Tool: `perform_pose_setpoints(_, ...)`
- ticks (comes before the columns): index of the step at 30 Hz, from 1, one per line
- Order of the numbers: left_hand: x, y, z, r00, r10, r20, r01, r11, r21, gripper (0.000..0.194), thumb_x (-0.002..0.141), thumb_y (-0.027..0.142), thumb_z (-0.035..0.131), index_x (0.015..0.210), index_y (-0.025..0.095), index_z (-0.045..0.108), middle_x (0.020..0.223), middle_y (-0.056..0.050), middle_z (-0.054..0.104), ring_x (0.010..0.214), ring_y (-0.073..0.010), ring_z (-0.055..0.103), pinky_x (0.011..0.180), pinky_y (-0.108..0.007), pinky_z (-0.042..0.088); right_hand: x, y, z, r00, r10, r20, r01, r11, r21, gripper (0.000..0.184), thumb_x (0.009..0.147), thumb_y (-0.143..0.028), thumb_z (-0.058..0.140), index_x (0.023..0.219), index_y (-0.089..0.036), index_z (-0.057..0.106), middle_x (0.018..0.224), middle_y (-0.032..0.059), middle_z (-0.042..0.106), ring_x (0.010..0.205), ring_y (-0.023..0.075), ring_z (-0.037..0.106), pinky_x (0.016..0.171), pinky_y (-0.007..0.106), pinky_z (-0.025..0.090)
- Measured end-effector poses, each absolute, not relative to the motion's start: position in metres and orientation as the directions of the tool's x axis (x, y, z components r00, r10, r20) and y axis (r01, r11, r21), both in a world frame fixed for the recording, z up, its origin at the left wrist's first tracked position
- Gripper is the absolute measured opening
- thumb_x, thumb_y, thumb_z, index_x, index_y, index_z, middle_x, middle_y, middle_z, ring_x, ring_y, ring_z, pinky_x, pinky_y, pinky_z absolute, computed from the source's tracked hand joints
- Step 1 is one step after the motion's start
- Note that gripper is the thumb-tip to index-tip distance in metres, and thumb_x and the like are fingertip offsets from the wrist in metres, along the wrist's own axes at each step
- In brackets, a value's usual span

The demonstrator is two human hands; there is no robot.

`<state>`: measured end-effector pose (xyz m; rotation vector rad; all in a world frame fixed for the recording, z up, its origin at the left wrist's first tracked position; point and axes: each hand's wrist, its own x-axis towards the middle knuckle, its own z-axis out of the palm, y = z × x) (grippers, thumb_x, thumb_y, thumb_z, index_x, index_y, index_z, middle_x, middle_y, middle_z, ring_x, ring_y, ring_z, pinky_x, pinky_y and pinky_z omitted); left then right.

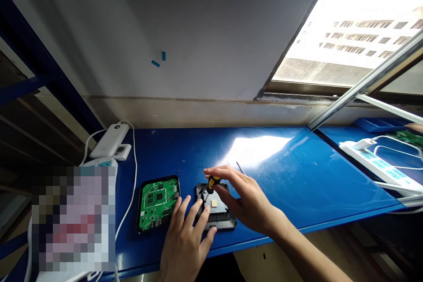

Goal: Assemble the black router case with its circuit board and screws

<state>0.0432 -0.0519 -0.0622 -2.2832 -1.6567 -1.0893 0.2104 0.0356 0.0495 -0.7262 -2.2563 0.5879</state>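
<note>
My right hand (246, 196) grips a short yellow-and-black screwdriver (212, 183). Its shaft points down at the upper left part of a black plastic cover (222, 222), which holds a grey metal plate with a small beige pad (214, 203). Fingers apart, my left hand (187, 233) rests over the cover's left edge. Just left of it lies a green circuit board (160, 198) in a black housing, near my left fingertips. Behind my right hand a thin dark pointed tool (241, 168) shows in part; its other end is hidden.
A white power bank (110, 140) with a cable lies at the table's back left. A pixelated patch (72, 220) covers things at left. Tiny screws (183, 161) dot the blue table (264, 211). Right of a metal frame is a white power strip (380, 165); another person's hand (414, 128) shows beyond.
</note>
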Motion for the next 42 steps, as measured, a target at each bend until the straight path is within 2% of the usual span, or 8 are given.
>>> perform_pose_setpoints(6, 0.043, -0.052, -0.064, 0.156, 0.785, 0.599, 0.872, -0.395, 0.290, 0.026, 0.096, 0.036, 0.056, 0.117, 0.027, 0.070, 0.118, 0.002, 0.075, 0.120, -0.0298, 0.061, 0.104, -0.049, 0.049, 0.203, 0.041, 0.040, -0.542, 0.637, 0.548, 0.404, 0.770, -0.494, 0.023, 0.098, -0.024, 0.063, 0.121, -0.024, 0.063, 0.096, 0.0041, 0.057, 0.075, 0.0126, 0.063, 0.067, 0.025, 0.057)
perform_pose_setpoints(14, 0.042, -0.052, -0.062, 0.172, 0.775, 0.608, 0.865, -0.414, 0.284, 0.028, 0.098, 0.035, 0.055, 0.119, 0.026, 0.069, 0.119, 0.003, 0.075, 0.120, -0.0284, 0.060, 0.105, -0.047, 0.048, 0.201, 0.037, 0.046, -0.603, 0.596, 0.530, 0.369, 0.798, -0.476, 0.046, 0.103, -0.012, 0.046, 0.147, -0.021, 0.042, 0.118, 0.0115, 0.066, 0.098, 0.0173, 0.068, 0.080, 0.030, 0.060)
perform_pose_setpoints(20, 0.043, -0.052, -0.062, 0.174, 0.776, 0.606, 0.866, -0.414, 0.282, 0.028, 0.098, 0.036, 0.054, 0.118, 0.026, 0.070, 0.118, 0.003, 0.075, 0.119, -0.0288, 0.059, 0.102, -0.047, 0.050, 0.202, 0.036, 0.039, -0.510, 0.615, 0.601, 0.440, 0.787, -0.432, 0.025, 0.095, -0.035, 0.067, 0.116, -0.021, 0.065, 0.090, 0.0041, 0.061, 0.067, 0.0122, 0.063, 0.060, 0.024, 0.055)
perform_pose_setpoints(25, 0.043, -0.052, -0.065, 0.175, 0.774, 0.608, 0.857, -0.424, 0.293, 0.028, 0.098, 0.034, 0.054, 0.118, 0.025, 0.070, 0.121, 0.002, 0.075, 0.121, -0.0273, 0.058, 0.107, -0.046, 0.047, 0.204, 0.029, 0.049, -0.580, 0.587, 0.566, 0.380, 0.809, -0.449, 0.037, 0.102, -0.012, 0.044, 0.138, -0.020, 0.052, 0.119, 0.0142, 0.066, 0.096, 0.0177, 0.069, 0.077, 0.029, 0.060)
perform_pose_setpoints(28, 0.043, -0.052, -0.066, 0.173, 0.775, 0.607, 0.851, -0.429, 0.305, 0.028, 0.097, 0.033, 0.055, 0.119, 0.025, 0.070, 0.121, 0.001, 0.075, 0.122, -0.0267, 0.058, 0.107, -0.045, 0.048, 0.203, 0.029, 0.050, -0.583, 0.584, 0.566, 0.368, 0.810, -0.457, 0.041, 0.103, -0.015, 0.047, 0.144, -0.021, 0.047, 0.109, 0.0098, 0.071, 0.090, 0.0156, 0.070, 0.075, 0.026, 0.060)
perform_pose_setpoints(33, 0.043, -0.053, -0.066, 0.156, 0.799, 0.580, 0.852, -0.406, 0.330, 0.028, 0.097, 0.031, 0.055, 0.120, 0.026, 0.069, 0.122, 0.001, 0.074, 0.122, -0.0277, 0.059, 0.107, -0.048, 0.049, 0.204, 0.036, 0.040, -0.477, 0.601, 0.641, 0.389, 0.799, -0.459, 0.024, 0.097, -0.031, 0.064, 0.120, -0.023, 0.065, 0.090, 0.0041, 0.066, 0.070, 0.0124, 0.065, 0.064, 0.023, 0.056)
perform_pose_setpoints(39, 0.039, -0.053, -0.068, 0.263, 0.790, 0.553, 0.866, -0.446, 0.226, 0.033, 0.095, 0.029, 0.059, 0.128, 0.024, 0.065, 0.128, 0.000, 0.071, 0.125, -0.0297, 0.056, 0.105, -0.049, 0.049, 0.208, 0.031, 0.044, -0.569, 0.615, 0.547, 0.388, 0.786, -0.480, 0.046, 0.102, -0.014, 0.046, 0.147, -0.021, 0.043, 0.123, 0.0140, 0.065, 0.098, 0.0186, 0.069, 0.081, 0.032, 0.061)
perform_pose_setpoints(42, 0.040, -0.054, -0.070, 0.224, 0.799, 0.558, 0.863, -0.429, 0.268, 0.031, 0.096, 0.031, 0.057, 0.126, 0.025, 0.066, 0.127, 0.001, 0.072, 0.125, -0.0294, 0.056, 0.107, -0.050, 0.047, 0.209, 0.030, 0.045, -0.603, 0.610, 0.514, 0.388, 0.787, -0.479, 0.044, 0.102, -0.017, 0.051, 0.145, -0.022, 0.046, 0.116, 0.0106, 0.069, 0.093, 0.0171, 0.071, 0.080, 0.029, 0.061)
